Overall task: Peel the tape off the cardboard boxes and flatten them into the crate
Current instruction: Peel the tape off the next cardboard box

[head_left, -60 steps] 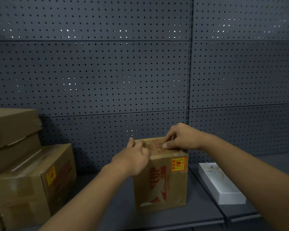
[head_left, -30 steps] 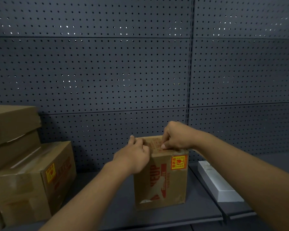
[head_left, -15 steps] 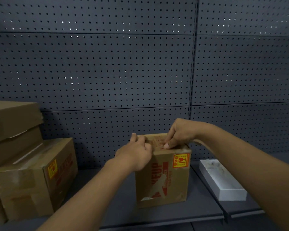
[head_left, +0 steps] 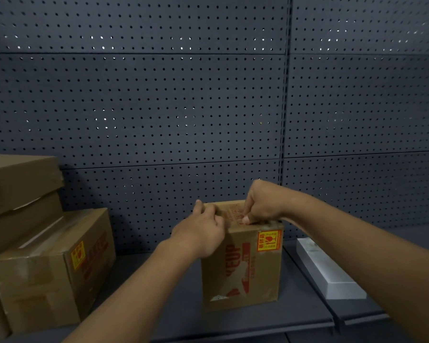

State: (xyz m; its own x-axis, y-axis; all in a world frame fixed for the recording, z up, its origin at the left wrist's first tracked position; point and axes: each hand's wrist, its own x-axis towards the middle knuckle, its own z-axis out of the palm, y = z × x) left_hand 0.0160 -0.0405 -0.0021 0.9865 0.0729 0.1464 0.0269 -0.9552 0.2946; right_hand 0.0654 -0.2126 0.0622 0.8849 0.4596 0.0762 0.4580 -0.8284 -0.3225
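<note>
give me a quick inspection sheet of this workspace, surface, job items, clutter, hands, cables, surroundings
surface: dark grey shelf, in two sections with a seam to the right.
job's things: small cardboard box upright and closed, red print and a yellow label on its front; no crate in view.
clutter: stacked cardboard boxes at left; white flat box at right.
grippers: left hand curled at the small box's top left edge; right hand pinching at the top, apparently at the tape, which is too hard to make out.
cables: nothing seen.
surroundings: dark pegboard wall behind the shelf.
</note>
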